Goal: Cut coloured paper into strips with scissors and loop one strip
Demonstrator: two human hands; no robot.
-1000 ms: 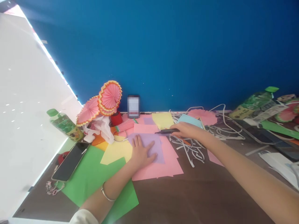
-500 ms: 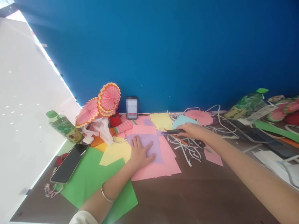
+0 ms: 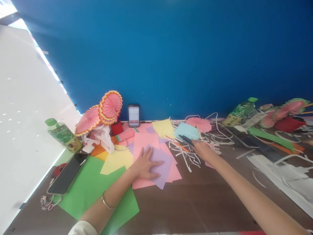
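My left hand [image 3: 146,164] lies flat with fingers spread on a purple sheet of paper [image 3: 164,163]. That sheet sits askew over pink paper [image 3: 146,141]. Beside a light blue sheet [image 3: 187,131], my right hand [image 3: 202,149] is closed around dark scissors [image 3: 186,140]; their blades point away to the left, and the handles are mostly hidden by the hand. Thin white paper strips [image 3: 190,165] lie tangled just left of that hand. An orange pencil-like stick [image 3: 181,146] rests among them. A yellow sheet [image 3: 162,128] is behind.
Green paper [image 3: 97,189] and a large phone [image 3: 67,173] are at the left, near a green bottle [image 3: 62,135] and folded paper fans [image 3: 110,106]. A small phone [image 3: 134,116] leans on the blue wall. Another bottle [image 3: 241,111] and white cables [image 3: 217,125] are at the right.
The purple sheet has turned and slid nearer to me under my left hand. My right hand has drawn slightly back with the scissors, whose tips now point more away. The view has shifted right.
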